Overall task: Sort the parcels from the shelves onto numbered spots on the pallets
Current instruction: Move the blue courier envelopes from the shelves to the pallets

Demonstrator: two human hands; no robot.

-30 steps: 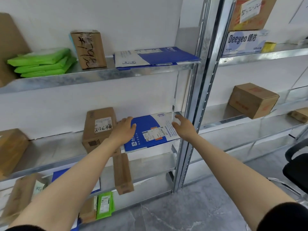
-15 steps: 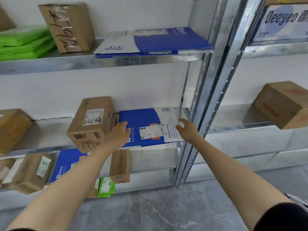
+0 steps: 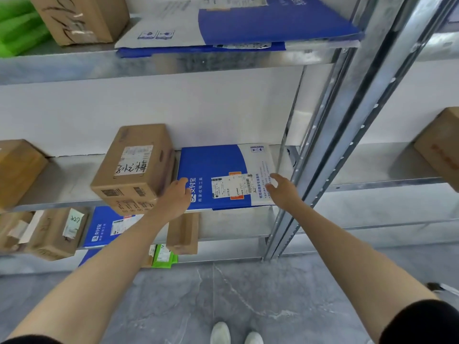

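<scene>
Blue-and-white, flat and broad, that's the parcel (image 3: 218, 177) in play: a card mailer lying on the middle shelf (image 3: 62, 184), just beside a brown carton (image 3: 134, 167) on its left and near the steel upright (image 3: 335, 145) on its right, with its front edge right at the shelf lip. A white shipping label (image 3: 231, 186) with orange strips sits across its middle, and there's white printing on the blue. The left hand (image 3: 173, 199) is at the left edge, fingers straight and laid on the blue. The right hand (image 3: 280, 192) is at the white right-hand end, fingers loosely spread. Neither grip is closed, both are spread, nothing is pinched yet. My read: it's light and fairly stiff but will bow if lifted by one corner, and that glossy face looks slippery. So take it by the two short edges, thumbs on top, fingers slipped under at the front lip.
</scene>
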